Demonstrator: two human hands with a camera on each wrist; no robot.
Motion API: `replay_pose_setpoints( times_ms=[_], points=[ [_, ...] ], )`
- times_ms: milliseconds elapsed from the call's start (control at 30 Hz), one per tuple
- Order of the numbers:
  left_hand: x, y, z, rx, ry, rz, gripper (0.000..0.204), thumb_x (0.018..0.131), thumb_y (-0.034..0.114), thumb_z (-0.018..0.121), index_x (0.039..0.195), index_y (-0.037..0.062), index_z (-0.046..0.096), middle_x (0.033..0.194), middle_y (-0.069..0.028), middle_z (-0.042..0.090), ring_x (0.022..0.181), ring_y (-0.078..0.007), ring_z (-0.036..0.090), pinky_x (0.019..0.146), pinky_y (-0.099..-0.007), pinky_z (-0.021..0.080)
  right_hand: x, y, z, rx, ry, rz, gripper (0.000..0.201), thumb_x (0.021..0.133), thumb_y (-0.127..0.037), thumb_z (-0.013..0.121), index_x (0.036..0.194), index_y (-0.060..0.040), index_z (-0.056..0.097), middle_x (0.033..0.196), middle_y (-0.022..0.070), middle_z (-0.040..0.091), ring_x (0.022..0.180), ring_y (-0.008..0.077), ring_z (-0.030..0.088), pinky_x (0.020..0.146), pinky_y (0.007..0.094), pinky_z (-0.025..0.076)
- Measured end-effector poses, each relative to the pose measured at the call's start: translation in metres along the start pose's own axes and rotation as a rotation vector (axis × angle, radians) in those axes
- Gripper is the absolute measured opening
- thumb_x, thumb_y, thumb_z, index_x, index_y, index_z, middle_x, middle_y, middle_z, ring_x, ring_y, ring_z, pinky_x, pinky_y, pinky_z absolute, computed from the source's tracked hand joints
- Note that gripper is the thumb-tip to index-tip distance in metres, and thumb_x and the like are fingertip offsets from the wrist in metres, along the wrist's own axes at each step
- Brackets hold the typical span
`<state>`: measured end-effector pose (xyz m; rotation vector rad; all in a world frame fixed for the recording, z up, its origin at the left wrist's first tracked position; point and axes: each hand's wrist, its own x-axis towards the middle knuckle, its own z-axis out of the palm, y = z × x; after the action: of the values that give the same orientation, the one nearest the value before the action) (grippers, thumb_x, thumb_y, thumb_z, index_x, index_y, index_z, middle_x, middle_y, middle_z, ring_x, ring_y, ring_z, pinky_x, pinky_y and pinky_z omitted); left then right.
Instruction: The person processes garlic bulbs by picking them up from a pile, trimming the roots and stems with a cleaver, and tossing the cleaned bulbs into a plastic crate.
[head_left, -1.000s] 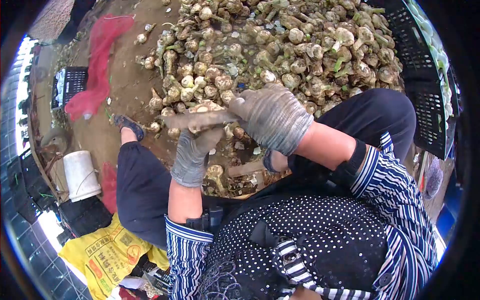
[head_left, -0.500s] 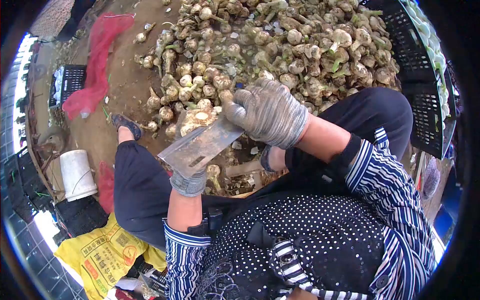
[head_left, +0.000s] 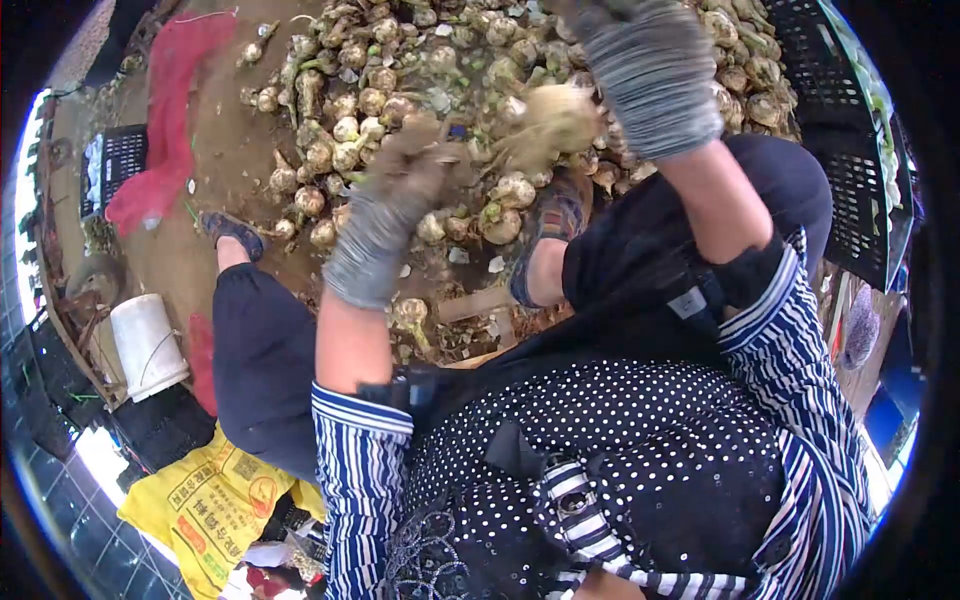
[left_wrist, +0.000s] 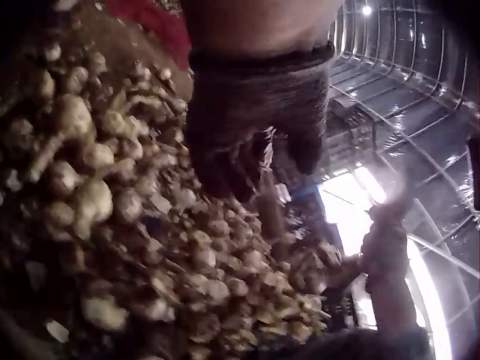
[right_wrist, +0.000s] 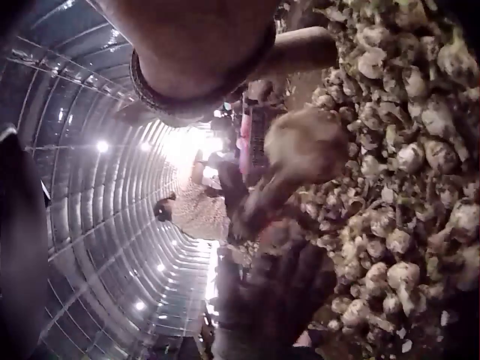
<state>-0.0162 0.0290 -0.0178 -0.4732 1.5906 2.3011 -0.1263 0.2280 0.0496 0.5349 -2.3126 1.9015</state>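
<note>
From where I watch, the left hand (head_left: pixel 380 230), gloved, is at the middle left of the head view, over the near side of the garlic heap (head_left: pixel 745 85). In its own wrist view the fingers bend downward with the thumb set apart; blur hides whether they grip anything. The right hand (head_left: pixel 655 85), gloved too, reaches to the top of the frame, its fingertips smeared or cut off, so I can't tell how far open it is or what it has hold of. One stemmed bulb (head_left: pixel 560 108) shows blurred at the upper middle, between the hands and nearer the right; the view is poor, and it may be loose or held by the stalk.

A stalk-only grip could let the bulb's weight swing it free, and it would be hard to pick out among the others. Bulbs at the heap's edge could also roll against the sandal (head_left: pixel 563 215) just beside them if knocked. The black crate (head_left: pixel 860 215) is at right, well apart from that bulb.
</note>
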Motion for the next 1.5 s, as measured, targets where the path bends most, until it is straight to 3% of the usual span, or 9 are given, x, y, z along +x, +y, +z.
replay_pose_setpoints(
  times_ms=[100, 333, 467, 600, 667, 767, 1067, 1333, 1500],
  points=[
    [0.009, -0.034, -0.067, 0.773, 0.392, -0.109, 0.023, 0.081, 0.018, 0.064, 0.1, 0.004, 0.063, 0.084, -0.0067, 0.065, 0.077, -0.014, 0.059, 0.071, -0.0285, 0.048, 0.004, -0.009, -0.012, 0.032, 0.166, 0.105, 0.022, 0.082, -0.011, 0.063, 0.102, -0.0024, 0.059, 0.08, 0.002, 0.062, 0.071, 0.0116, 0.055, 0.06, 0.0251, 0.046],
    [0.01, -0.097, -0.065, 1.576, 0.176, -0.13, 0.045, 0.07, 0.012, 0.066, 0.114, 0.0147, 0.058, 0.111, -0.0165, 0.058, 0.092, -0.0311, 0.059, 0.081, -0.0366, 0.048, -0.005, 0.011, -0.006, -0.212, 0.076, -0.07, 0.032, 0.083, -0.007, 0.058, 0.114, -0.0008, 0.055, 0.091, 0.0057, 0.063, 0.076, 0.0101, 0.055, 0.064, 0.0254, 0.046],
    [0.036, -0.096, -0.073, 1.722, -0.04, -0.032, 0.047, 0.067, 0.01, 0.07, 0.113, 0.0144, 0.059, 0.108, -0.015, 0.056, 0.094, -0.0335, 0.057, 0.082, -0.0378, 0.047, 0.001, 0.031, -0.007, 1.172, -0.099, 0.339, 0.042, 0.085, 0.001, 0.05, 0.126, 0.003, 0.043, 0.101, 0.0049, 0.054, 0.08, 0.0102, 0.048, 0.064, 0.0226, 0.042],
    [0.044, -0.103, -0.076, 1.443, 0.249, 0.247, 0.031, 0.069, 0.014, 0.07, 0.098, 0.0103, 0.065, 0.105, -0.0131, 0.057, 0.089, -0.0302, 0.058, 0.079, -0.0382, 0.048, -0.004, 0.04, 0.003, 0.634, -0.118, -0.067, 0.031, 0.086, -0.003, 0.051, 0.117, 0.0003, 0.049, 0.094, 0.0024, 0.053, 0.079, 0.0104, 0.048, 0.065, 0.0222, 0.042],
    [0.054, -0.116, -0.096, 1.419, 0.39, 0.487, 0.027, 0.076, 0.019, 0.064, 0.099, 0.0058, 0.063, 0.102, -0.0102, 0.06, 0.089, -0.0269, 0.059, 0.08, -0.0379, 0.047, -0.008, 0.036, 0.002, -0.656, -0.136, -0.318, 0.025, 0.081, -0.017, 0.063, 0.103, -0.0054, 0.06, 0.088, 0.012, 0.066, 0.08, 0.0237, 0.063, 0.068, 0.0321, 0.049],
    [0.046, -0.082, -0.078, -0.192, 0.386, 0.011, 0.037, 0.083, 0.022, 0.056, 0.114, 0.0026, 0.051, 0.093, -0.0076, 0.062, 0.086, -0.0202, 0.061, 0.077, -0.033, 0.051, -0.02, 0.021, 0.021, -0.63, -0.304, 0.049, 0.018, 0.082, -0.016, 0.061, 0.096, -0.0049, 0.061, 0.079, 0.0098, 0.064, 0.072, 0.0272, 0.062, 0.066, 0.0341, 0.049],
    [-0.02, 0.018, 0.004, 0.533, 0.34, 0.222, 0.019, 0.085, 0.016, 0.06, 0.095, 0.0007, 0.059, 0.078, -0.0016, 0.054, 0.067, -0.0101, 0.052, 0.06, -0.0239, 0.044, -0.031, 0.009, 0.045, -0.736, -0.619, -0.284, 0.015, 0.078, -0.02, 0.057, 0.086, -0.0076, 0.055, 0.072, 0.0117, 0.059, 0.07, 0.0308, 0.06, 0.061, 0.0417, 0.047],
    [-0.043, 0.04, -0.039, 1.15, 0.589, 0.699, 0.02, 0.08, 0.013, 0.064, 0.095, 0.0015, 0.058, 0.084, -0.0044, 0.054, 0.066, -0.013, 0.052, 0.059, -0.0286, 0.045, -0.033, 0.046, 0.048, -0.815, -0.848, 0.38, 0.026, 0.082, -0.027, 0.055, 0.097, -0.0055, 0.057, 0.083, 0.0177, 0.063, 0.08, 0.035, 0.061, 0.07, 0.0424, 0.049],
    [-0.041, 0.044, -0.001, 0.003, 0.605, 0.441, 0.021, 0.08, 0.007, 0.064, 0.098, 0.0015, 0.056, 0.085, -0.006, 0.06, 0.069, -0.0119, 0.057, 0.06, -0.0243, 0.05, -0.05, 0.047, 0.061, -0.478, -0.807, 0.305, 0.032, 0.077, -0.026, 0.059, 0.098, -0.0032, 0.055, 0.078, 0.0189, 0.061, 0.076, 0.0348, 0.061, 0.067, 0.0405, 0.048]
  ],
)
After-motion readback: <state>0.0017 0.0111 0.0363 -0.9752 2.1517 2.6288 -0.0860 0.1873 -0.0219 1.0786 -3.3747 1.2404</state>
